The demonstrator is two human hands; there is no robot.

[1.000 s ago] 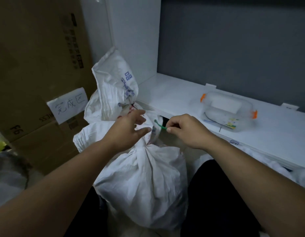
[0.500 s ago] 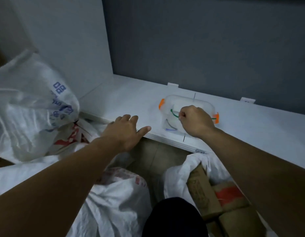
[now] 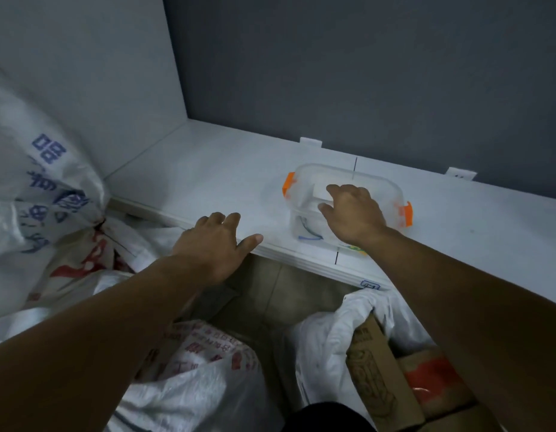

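Note:
A clear plastic box (image 3: pixel 320 171) with orange latches (image 3: pixel 288 184) stands on the white shelf (image 3: pixel 208 182). My right hand (image 3: pixel 354 216) hovers over the box's open top with its fingers spread and relaxed, holding nothing I can see. Through the box wall, thin blue and green ties (image 3: pixel 308 235) lie at the bottom. My left hand (image 3: pixel 214 244) rests flat on the shelf's front edge, left of the box, fingers loosely extended.
A large white woven sack with blue print (image 3: pixel 36 182) bulges at the left. Another white sack with red print (image 3: pixel 202 369) lies below my left arm. At the lower right, an open white sack (image 3: pixel 326 338) holds cardboard boxes (image 3: pixel 376 369). A grey wall backs the shelf.
My view swung right from the tied sack to the shelf. My right hand carried a green tie to the box and has opened over it. My left hand came to rest on the shelf edge.

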